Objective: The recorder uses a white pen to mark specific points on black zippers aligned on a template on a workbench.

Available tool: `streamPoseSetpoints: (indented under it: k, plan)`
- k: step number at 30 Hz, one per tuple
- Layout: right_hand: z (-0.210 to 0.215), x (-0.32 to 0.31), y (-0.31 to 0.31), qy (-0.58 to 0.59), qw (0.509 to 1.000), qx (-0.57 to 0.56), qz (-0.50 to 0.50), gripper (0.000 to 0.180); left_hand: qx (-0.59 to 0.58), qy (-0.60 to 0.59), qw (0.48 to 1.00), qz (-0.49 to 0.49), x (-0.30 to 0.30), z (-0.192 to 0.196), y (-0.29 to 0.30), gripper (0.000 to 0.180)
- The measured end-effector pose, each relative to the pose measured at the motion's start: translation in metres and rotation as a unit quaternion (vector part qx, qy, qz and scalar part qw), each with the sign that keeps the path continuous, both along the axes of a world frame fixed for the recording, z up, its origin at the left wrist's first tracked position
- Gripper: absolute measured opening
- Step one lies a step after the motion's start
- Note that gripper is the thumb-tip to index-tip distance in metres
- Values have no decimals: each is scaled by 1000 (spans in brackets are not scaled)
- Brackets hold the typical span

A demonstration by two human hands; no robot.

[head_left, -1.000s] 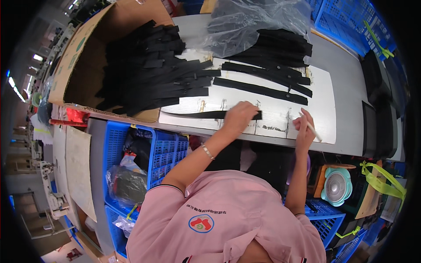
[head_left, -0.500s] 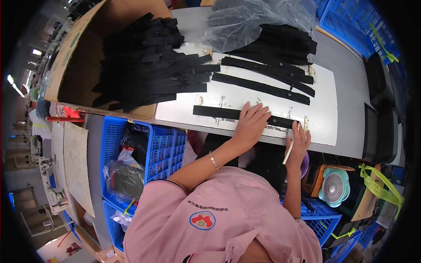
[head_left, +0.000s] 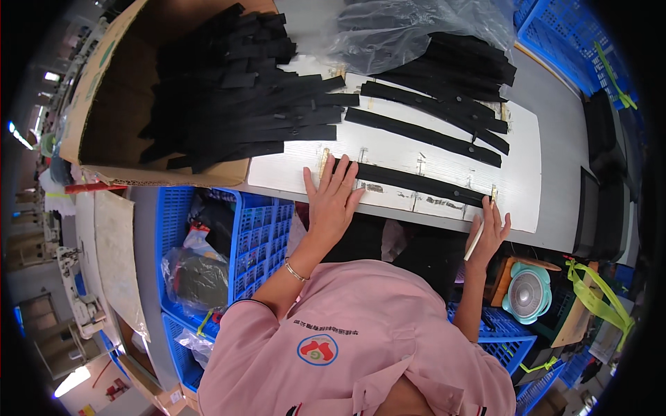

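A black fabric strip (head_left: pixel 409 181) with a small round button-like spot near its right end lies across the near part of a white marked board (head_left: pixel 522 173). Over the strip's left end, my left hand (head_left: pixel 331 201) rests flat with fingers spread. At the right end, my right hand (head_left: pixel 490 237) touches the strip with its fingertips while holding a thin white pen-like stick (head_left: pixel 474 241). The stick's exact kind cannot be made out. Farther back lie another black strip (head_left: pixel 423 137) and a crossing pair of strips (head_left: pixel 437 109).
At left, a cardboard box (head_left: pixel 104 90) lies open beside a large pile of black strips (head_left: pixel 243 104). Clear plastic (head_left: pixel 388 35) partly covers another pile (head_left: pixel 458 66). Blue crates (head_left: pixel 267 239) stand below the table's near edge, and a small teal fan (head_left: pixel 527 295) sits at lower right.
My left hand has slid left along the strip to its left end, fingers now spread. My right hand has shifted slightly right and down, still with the stick. The whole view has shifted slightly.
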State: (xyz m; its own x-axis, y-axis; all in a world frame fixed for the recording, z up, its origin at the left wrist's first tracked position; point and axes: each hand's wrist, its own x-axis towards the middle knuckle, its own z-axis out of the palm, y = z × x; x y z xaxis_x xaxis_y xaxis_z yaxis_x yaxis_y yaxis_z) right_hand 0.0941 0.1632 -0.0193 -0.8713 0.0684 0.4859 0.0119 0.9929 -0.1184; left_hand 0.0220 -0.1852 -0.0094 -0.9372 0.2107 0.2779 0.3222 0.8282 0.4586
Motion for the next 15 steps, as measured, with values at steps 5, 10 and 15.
streamPoseSetpoints:
  k: [5, 10, 15]
  plan:
    - [35, -20, -33, 6, 994, -106, -5, 34, -13, 11, 1000, 7, 0, 4, 1, 52]
    - [64, -60, -110, -76, 893, -432, 106, 29, -4, 4, 1000, 3, -2, 4, -1, 54]
    - [69, -99, -168, -147, 807, -538, 191, 19, -1, -4, 1000, 6, -2, 3, 0, 55]
